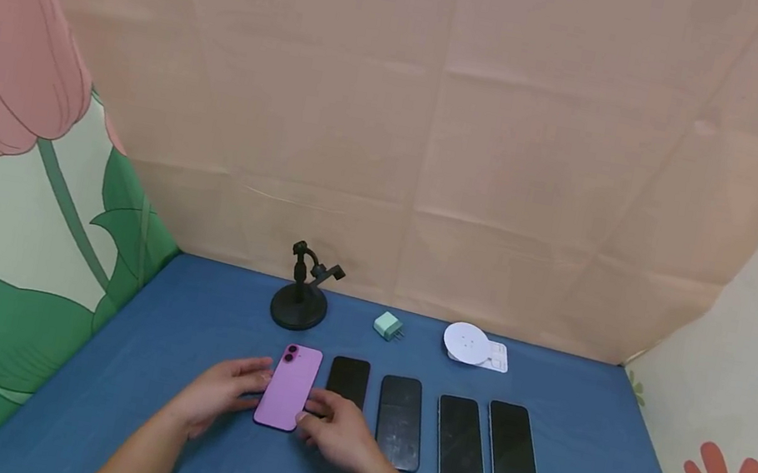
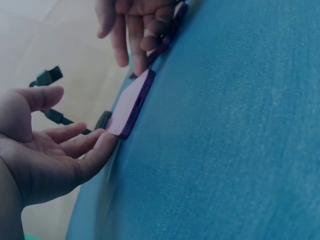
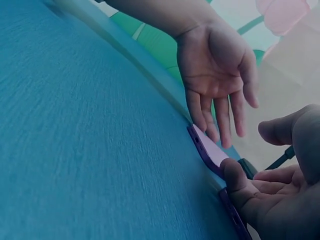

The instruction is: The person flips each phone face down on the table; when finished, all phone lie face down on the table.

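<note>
A purple phone [image 1: 287, 388] lies back up on the blue table [image 1: 592, 409], at the left end of a row of phones. My left hand [image 1: 247, 382] lies open beside it, its straight fingers touching the phone's left edge [image 2: 131, 102]. At the phone's lower right edge my right hand [image 1: 309, 419] is also open, with a fingertip against that side [image 3: 210, 150]. Neither hand curls round the phone. In the left wrist view my left hand [image 2: 55, 150] shows palm up next to the phone's corner. The right wrist view has my right hand [image 3: 270, 190] low at the phone's edge.
A black phone [image 1: 349, 379] lies partly under my right hand, and three more dark phones [image 1: 460, 444] continue the row to the right. Behind them stand a black phone stand [image 1: 299, 303], a green charger plug [image 1: 388, 325] and a white round charger [image 1: 467, 342]. Paper walls enclose the table.
</note>
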The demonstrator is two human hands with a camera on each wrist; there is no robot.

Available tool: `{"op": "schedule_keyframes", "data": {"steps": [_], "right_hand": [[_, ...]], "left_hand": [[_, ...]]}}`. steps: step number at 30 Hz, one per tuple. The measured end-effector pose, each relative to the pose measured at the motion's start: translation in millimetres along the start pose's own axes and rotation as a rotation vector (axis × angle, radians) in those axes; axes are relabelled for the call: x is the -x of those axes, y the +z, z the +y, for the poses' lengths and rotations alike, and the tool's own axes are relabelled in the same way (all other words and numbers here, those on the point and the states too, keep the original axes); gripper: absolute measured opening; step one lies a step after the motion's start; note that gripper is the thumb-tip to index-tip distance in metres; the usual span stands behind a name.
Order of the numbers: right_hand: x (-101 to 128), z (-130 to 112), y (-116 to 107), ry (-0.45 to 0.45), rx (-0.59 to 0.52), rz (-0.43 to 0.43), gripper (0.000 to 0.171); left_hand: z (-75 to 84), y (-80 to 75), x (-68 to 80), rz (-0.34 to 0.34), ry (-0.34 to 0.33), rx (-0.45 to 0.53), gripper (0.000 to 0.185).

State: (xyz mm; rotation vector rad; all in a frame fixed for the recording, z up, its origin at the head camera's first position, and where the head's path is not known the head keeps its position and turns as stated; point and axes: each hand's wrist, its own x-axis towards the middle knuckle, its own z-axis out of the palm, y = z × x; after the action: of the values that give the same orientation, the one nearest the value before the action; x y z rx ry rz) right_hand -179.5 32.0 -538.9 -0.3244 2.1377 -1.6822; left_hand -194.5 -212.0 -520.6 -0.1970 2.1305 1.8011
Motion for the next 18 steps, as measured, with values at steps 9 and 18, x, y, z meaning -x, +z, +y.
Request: {"op": "schedule_keyframes", "data": {"steps": [9, 18], "right_hand": [[3, 3, -11, -0.019, -0.009, 0.003, 0.053], [5, 6, -22, -0.06, 0.058, 0.05, 0.052]], "left_hand": [[6.0, 6.1, 0.9, -0.002, 0.03, -0.08, 0.064], [7.0, 17.8, 1.3, -0.058, 0.098, -0.066, 0.06]]}}
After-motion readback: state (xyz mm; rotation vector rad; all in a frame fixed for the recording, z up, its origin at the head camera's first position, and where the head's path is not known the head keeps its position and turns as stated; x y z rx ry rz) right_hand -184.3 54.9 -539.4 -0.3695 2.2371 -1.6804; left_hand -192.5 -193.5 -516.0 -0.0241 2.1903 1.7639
